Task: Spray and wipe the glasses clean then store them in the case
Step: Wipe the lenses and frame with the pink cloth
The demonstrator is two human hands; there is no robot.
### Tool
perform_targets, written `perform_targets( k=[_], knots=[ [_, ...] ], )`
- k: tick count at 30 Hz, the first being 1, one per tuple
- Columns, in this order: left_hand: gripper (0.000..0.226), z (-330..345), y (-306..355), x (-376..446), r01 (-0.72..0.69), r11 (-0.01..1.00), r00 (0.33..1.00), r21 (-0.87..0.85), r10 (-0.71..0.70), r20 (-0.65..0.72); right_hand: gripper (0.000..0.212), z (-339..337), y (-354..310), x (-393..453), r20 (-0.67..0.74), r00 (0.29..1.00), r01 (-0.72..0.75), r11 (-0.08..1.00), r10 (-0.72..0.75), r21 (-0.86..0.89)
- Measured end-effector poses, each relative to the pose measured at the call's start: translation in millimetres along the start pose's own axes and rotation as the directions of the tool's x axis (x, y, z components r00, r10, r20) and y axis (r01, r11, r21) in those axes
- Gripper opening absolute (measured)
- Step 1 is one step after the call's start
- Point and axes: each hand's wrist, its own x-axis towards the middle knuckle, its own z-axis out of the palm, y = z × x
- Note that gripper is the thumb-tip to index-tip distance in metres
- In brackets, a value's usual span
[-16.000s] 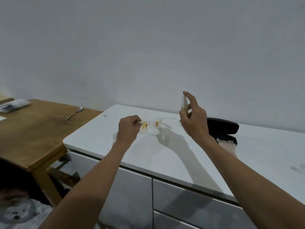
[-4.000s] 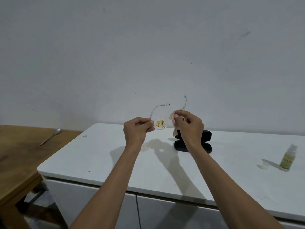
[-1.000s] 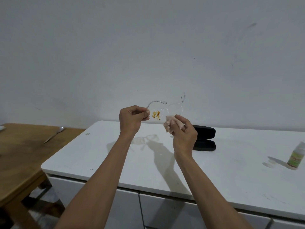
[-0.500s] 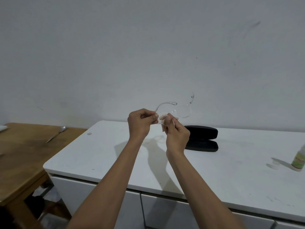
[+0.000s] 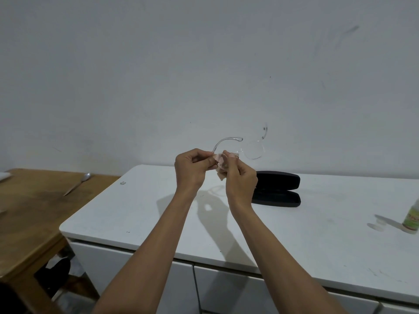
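Observation:
Clear-framed glasses (image 5: 252, 150) are held up in front of the wall, above the white counter (image 5: 294, 227). My left hand (image 5: 192, 171) pinches the frame at its left end. My right hand (image 5: 241, 179) presses a pale pink cloth (image 5: 221, 163) around the left lens, which is hidden by it. The right lens and both temple arms stick out free. A black glasses case (image 5: 277, 189) lies open on the counter just behind my right hand. The small spray bottle (image 5: 411, 217) stands at the counter's far right, its clear cap (image 5: 378, 226) beside it.
A wooden table (image 5: 29, 214) adjoins the counter on the left, with a spoon (image 5: 78, 183) lying on it. White drawer fronts (image 5: 140, 273) sit below the counter edge. A plain grey wall (image 5: 204, 64) closes off the back.
Since a second ago my right hand has brought the cloth onto the left lens, covering the yellow smear seen there earlier. Both hands now sit close together.

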Motion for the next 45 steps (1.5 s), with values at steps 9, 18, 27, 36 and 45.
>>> perform_targets(
  k=[9,18,27,36,45],
  knots=[
    [0.013,-1,2,-1,-0.047,0.997,0.998,0.065,0.044,0.035,0.01,4,-2,-2,-0.11,0.993,0.038,0.999,-0.035,0.024],
    [0.008,-11,0,-2,-0.058,0.996,0.998,0.07,0.058,-0.001,0.01,0,-7,1,0.176,0.979,-0.129,0.982,0.104,0.139],
    [0.011,-13,-2,-1,-0.028,0.995,0.999,0.091,0.031,-0.029,0.009,-16,-3,7,0.163,0.987,0.019,0.996,-0.004,-0.087],
    [0.013,11,1,-10,-0.102,0.991,0.993,0.089,0.106,-0.044,0.014,21,-16,4,-0.203,0.975,-0.036,0.961,0.094,0.273],
    [0.018,1,6,2,-0.096,0.994,0.995,0.045,0.097,-0.038,0.01,2,-18,21,0.168,0.983,-0.088,0.994,0.078,0.056]
  ],
)
